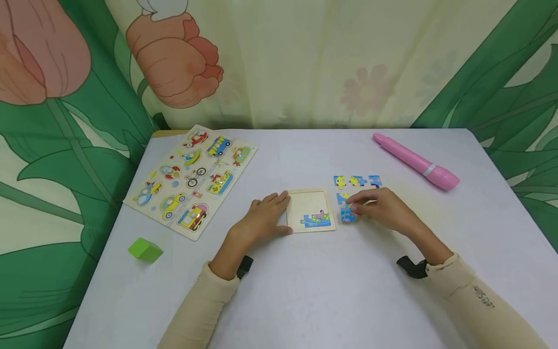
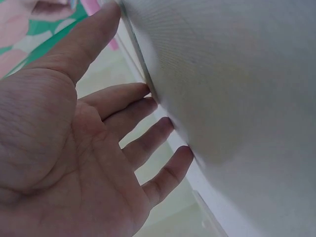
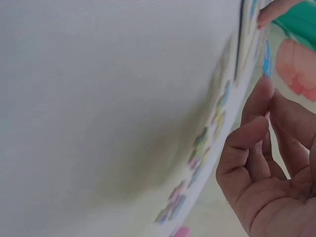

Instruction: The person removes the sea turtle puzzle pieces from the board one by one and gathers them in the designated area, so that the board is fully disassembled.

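A square wooden puzzle tray (image 1: 305, 206) lies on the table, with a few joined blue, green and pink pieces (image 1: 318, 220) in its lower right corner. My left hand (image 1: 263, 218) rests at the tray's left edge, fingers spread and fairly straight; in the left wrist view the fingertips (image 2: 183, 152) touch down along the edge. My right hand (image 1: 385, 208), just right of the tray, pinches a blue jigsaw piece (image 3: 267, 59) between thumb and fingers, raised off the table. Beside and partly under that hand are several loose jigsaw pieces (image 1: 340, 182), some hidden by it.
A wooden vehicle knob-puzzle board (image 1: 205, 174) lies at the back left, with a green block (image 1: 146, 250) nearer the front. At the back right lies a pink torch-shaped object (image 1: 414, 162). A patterned curtain (image 1: 305, 63) hangs behind the white table (image 1: 314, 291).
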### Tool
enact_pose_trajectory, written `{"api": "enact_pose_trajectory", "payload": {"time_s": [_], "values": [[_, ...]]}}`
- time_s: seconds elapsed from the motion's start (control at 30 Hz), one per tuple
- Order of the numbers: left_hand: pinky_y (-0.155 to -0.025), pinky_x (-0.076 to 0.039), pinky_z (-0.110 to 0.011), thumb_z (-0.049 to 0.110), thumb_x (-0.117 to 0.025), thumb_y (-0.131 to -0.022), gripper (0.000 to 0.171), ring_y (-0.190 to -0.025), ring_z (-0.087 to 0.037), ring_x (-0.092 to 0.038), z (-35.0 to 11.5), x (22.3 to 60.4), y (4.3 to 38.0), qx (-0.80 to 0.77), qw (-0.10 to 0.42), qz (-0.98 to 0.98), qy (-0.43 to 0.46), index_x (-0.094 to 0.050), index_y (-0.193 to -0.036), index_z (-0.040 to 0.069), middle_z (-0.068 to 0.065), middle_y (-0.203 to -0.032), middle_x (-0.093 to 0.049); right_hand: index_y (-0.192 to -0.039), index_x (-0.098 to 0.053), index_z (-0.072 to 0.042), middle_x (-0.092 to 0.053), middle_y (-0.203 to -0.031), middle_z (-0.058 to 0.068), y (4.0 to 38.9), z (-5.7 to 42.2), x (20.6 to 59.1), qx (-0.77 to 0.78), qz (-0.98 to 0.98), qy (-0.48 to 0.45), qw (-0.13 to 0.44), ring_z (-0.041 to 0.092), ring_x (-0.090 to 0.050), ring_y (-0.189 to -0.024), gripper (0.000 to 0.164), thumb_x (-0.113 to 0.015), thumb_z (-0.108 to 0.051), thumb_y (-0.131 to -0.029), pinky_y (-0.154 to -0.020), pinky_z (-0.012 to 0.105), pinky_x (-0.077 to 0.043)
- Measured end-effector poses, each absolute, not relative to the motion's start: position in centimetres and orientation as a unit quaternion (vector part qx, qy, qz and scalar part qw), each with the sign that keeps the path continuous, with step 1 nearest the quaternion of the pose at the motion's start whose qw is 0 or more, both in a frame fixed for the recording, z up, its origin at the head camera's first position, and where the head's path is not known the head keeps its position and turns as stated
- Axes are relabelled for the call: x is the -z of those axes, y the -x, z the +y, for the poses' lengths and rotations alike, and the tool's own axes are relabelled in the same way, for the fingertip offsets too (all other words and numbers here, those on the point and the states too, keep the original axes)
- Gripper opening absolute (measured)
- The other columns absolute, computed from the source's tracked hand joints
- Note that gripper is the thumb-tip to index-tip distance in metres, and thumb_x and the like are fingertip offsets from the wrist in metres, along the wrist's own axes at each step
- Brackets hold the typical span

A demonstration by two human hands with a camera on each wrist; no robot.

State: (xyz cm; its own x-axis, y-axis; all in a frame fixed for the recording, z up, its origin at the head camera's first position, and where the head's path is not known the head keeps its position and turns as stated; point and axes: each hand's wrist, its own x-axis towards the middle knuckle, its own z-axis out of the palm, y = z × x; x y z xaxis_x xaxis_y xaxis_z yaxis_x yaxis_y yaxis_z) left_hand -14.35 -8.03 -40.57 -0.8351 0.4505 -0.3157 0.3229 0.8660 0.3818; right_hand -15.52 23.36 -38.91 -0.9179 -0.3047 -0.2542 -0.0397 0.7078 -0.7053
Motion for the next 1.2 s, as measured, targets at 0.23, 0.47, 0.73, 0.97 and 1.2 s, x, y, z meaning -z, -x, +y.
{"api": "enact_pose_trajectory", "payload": {"time_s": [0.23, 0.47, 0.73, 0.97, 1.2], "values": [[-0.118, -0.024, -0.053, 0.039, -0.077, -0.093, 0.088, -0.155, -0.027, -0.021, -8.2, 40.6, 14.2, -0.161, 0.201, 0.946, -0.199, -0.032, -0.161, 0.007, -0.003, -0.169, -0.023, -0.118, -0.077, -0.003, -0.073, -0.113, 0.013, 15.6, 23.9, 39.9, 0.374, 0.9, 0.107, 0.196, 0.02, -0.07, -0.089, 0.024, -0.075, -0.012, -0.095, -0.078, 0.023, -0.055], [-0.117, -0.026, -0.052, 0.039, -0.078, -0.092, 0.088, -0.155, -0.027, -0.021, -7.9, 41.1, 14.2, -0.163, 0.204, 0.946, -0.192, -0.033, -0.161, 0.009, -0.002, -0.169, -0.023, -0.112, -0.077, 0.0, -0.074, -0.109, 0.014, 15.6, 23.3, 40.4, 0.374, 0.899, 0.116, 0.198, 0.018, -0.07, -0.079, 0.018, -0.073, -0.005, -0.095, -0.073, 0.025, -0.056], [-0.117, -0.026, -0.05, 0.04, -0.077, -0.093, 0.088, -0.155, -0.026, -0.021, -7.9, 41.1, 14.2, -0.156, 0.201, 0.947, -0.194, -0.032, -0.161, 0.01, -0.001, -0.169, -0.023, -0.106, -0.079, -0.004, -0.075, -0.104, 0.008, 15.4, 23.0, 40.3, 0.327, 0.924, 0.129, 0.149, 0.021, -0.064, -0.089, 0.013, -0.075, -0.005, -0.093, -0.075, 0.029, -0.054], [-0.117, -0.026, -0.051, 0.041, -0.077, -0.093, 0.088, -0.155, -0.026, -0.021, -7.8, 40.9, 14.2, -0.152, 0.199, 0.948, -0.195, -0.032, -0.162, 0.01, -0.001, -0.169, -0.023, -0.099, -0.079, -0.005, -0.073, -0.099, 0.006, 15.1, 22.8, 40.3, 0.31, 0.932, 0.148, 0.113, 0.02, -0.059, -0.087, 0.009, -0.077, -0.003, -0.09, -0.073, 0.031, -0.049], [-0.117, -0.025, -0.051, 0.041, -0.076, -0.093, 0.088, -0.155, -0.026, -0.02, -7.8, 40.5, 14.1, -0.15, 0.198, 0.949, -0.196, -0.031, -0.162, 0.01, -0.001, -0.169, -0.023, -0.101, -0.078, -0.004, -0.073, -0.097, 0.004, 15.1, 22.8, 40.2, 0.306, 0.934, 0.146, 0.113, 0.019, -0.058, -0.082, 0.011, -0.075, -0.002, -0.091, -0.071, 0.03, -0.048]]}}
